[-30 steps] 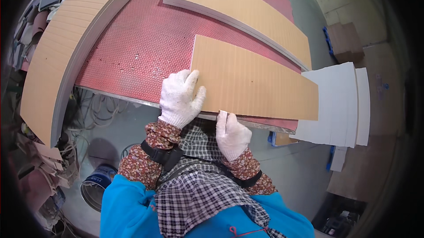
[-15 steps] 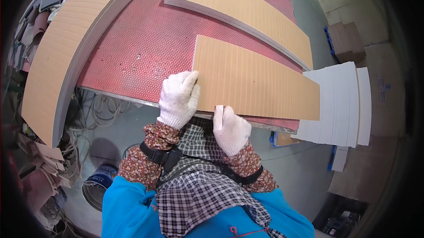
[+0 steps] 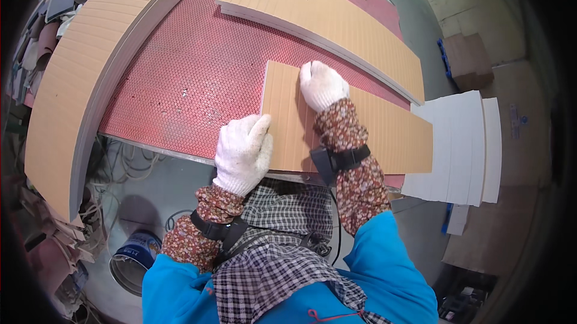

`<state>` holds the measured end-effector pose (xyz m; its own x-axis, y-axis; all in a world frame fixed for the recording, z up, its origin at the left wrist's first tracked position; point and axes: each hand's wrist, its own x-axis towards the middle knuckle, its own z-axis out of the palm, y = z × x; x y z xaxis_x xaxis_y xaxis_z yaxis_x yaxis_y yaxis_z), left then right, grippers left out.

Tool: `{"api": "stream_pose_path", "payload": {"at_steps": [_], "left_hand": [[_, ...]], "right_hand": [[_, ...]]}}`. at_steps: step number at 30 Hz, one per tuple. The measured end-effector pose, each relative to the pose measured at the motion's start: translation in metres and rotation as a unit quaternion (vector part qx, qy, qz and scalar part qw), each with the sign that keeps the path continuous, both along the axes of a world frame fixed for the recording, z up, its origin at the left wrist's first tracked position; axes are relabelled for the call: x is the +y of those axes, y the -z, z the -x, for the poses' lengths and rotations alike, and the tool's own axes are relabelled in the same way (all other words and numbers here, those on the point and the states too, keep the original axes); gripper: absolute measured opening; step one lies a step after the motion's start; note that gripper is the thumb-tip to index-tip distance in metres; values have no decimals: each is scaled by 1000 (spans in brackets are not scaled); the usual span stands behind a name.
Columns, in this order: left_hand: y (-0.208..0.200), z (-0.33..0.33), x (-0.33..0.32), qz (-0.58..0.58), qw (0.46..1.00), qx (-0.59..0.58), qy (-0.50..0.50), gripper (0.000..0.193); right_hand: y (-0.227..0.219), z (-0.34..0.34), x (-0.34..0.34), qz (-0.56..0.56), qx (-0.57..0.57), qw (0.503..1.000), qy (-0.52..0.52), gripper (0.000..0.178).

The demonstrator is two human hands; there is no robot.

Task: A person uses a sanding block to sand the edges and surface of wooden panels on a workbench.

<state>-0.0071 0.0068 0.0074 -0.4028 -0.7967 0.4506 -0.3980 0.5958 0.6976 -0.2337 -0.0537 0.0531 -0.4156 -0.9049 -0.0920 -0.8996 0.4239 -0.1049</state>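
Observation:
A tan, grooved board lies flat on the red mesh-textured mat of the workbench, its right end reaching a stack of white boards. My left hand, in a white knit glove, is closed at the board's left edge, thumb along it. My right hand, gloved alike, is across the board at its far edge with fingers curled closed. Whatever sits inside those fingers is hidden from this view.
Stacks of tan grooved boards lie at the far side and along the left. White boards stand stacked at the right. Below the bench are loose cables and a blue can. Tools and rolls crowd the far left.
My right hand has moved from the board's near edge across to its far edge. The left hand stays at the left edge.

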Motion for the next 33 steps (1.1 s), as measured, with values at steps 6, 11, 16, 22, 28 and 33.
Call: {"api": "stream_pose_path", "payload": {"at_steps": [6,11,16,22,28,33], "left_hand": [[4,-1,-1,9,1000,12,5,38],[5,-4,0,19,1000,15,-7,38],[3,0,1,15,1000,5,-1,37],[3,0,-2,12,1000,1,10,37],[-12,-10,-2,2,1000,-21,22,44],[-27,-35,1,17,992,-82,89,61]], "right_hand": [[-8,17,-42,-88,38,994,-52,45],[-3,-2,-22,-39,26,999,-5,44],[6,-21,36,48,18,999,-4,43],[5,-69,122,76,42,996,-35,30],[8,-102,190,82,42,996,-20,29],[8,-103,195,112,58,991,-47,28]]}}
